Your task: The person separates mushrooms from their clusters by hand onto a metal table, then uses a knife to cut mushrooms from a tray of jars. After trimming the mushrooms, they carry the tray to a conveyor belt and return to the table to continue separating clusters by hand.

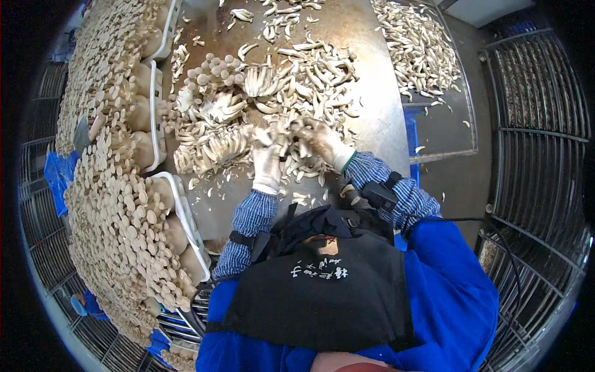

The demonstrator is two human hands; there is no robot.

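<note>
Both my hands wear white gloves and work close together over a heap of pale mushrooms on a metal table (378, 115). Fingers of my left hand (266, 164) are closed on a small mushroom piece (263, 136). My right hand (325, 144), its glove stained dark, curls its fingers round mushrooms (302, 147); these are partly hidden. Left of my hands lie mushroom clusters (214, 149) still joined at the base, one with round caps (217, 70). Beyond my right hand spread loose single mushrooms (322, 77).
Along the left stand white trays (156, 111) with tall mushroom clusters (124, 217) and a flat blade (81, 135) among them. At the right, a lower surface (443, 133) bears a pile of loose mushrooms (415, 49). Metal racks (539, 142) line the far right.
</note>
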